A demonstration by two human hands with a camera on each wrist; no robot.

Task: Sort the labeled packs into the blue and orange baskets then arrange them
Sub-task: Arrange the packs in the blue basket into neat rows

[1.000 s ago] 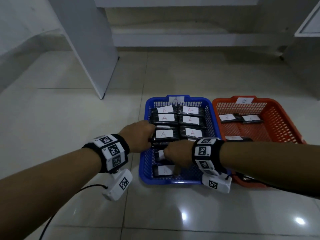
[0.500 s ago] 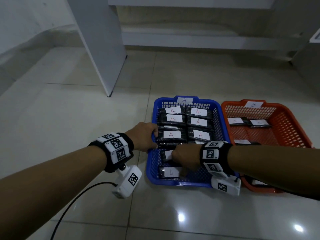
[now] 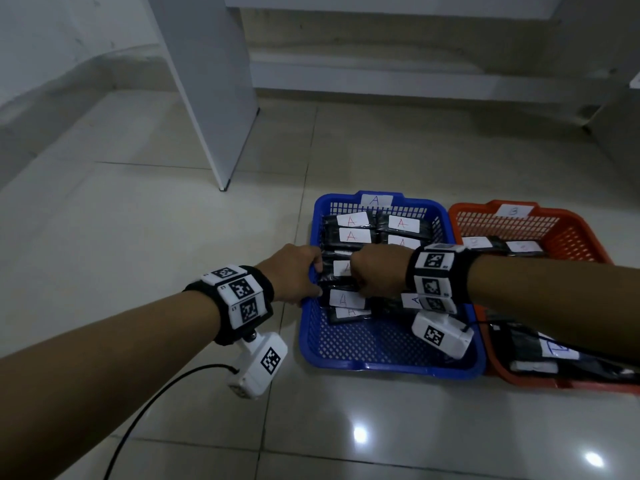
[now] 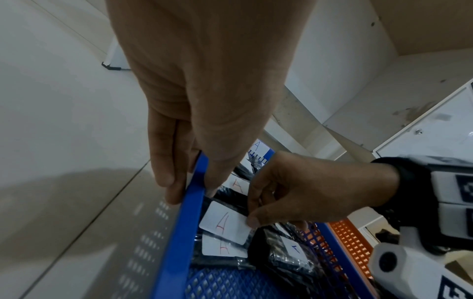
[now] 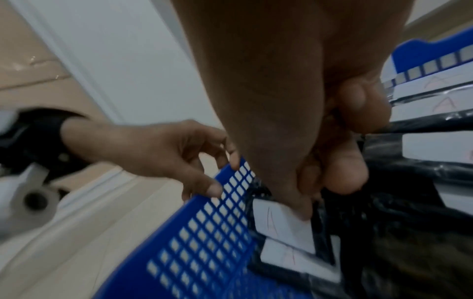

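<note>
The blue basket (image 3: 388, 367) holds several black packs with white "A" labels, stacked toward its far end. My left hand (image 3: 294, 275) grips the basket's left rim (image 4: 189, 212), fingers outside and thumb inside. Reaching in from the right, my right hand (image 3: 377, 271) curls its fingers on an A pack (image 3: 343, 298), and its thumb presses that pack's label (image 4: 222, 220). Another A pack (image 3: 351, 311) lies just under it. The orange basket (image 3: 568, 230) to the right holds B packs (image 3: 481, 242), partly hidden by my right forearm.
A white upright panel (image 3: 214, 98) stands on the tiled floor behind and left of the baskets. A low white shelf runs along the back. A black cable (image 3: 156, 393) trails from my left wrist camera across the floor.
My right hand has moved toward the basket's far end and the front A packs went with it, leaving bare mesh at the near end. My left hand has stayed on the left rim.
</note>
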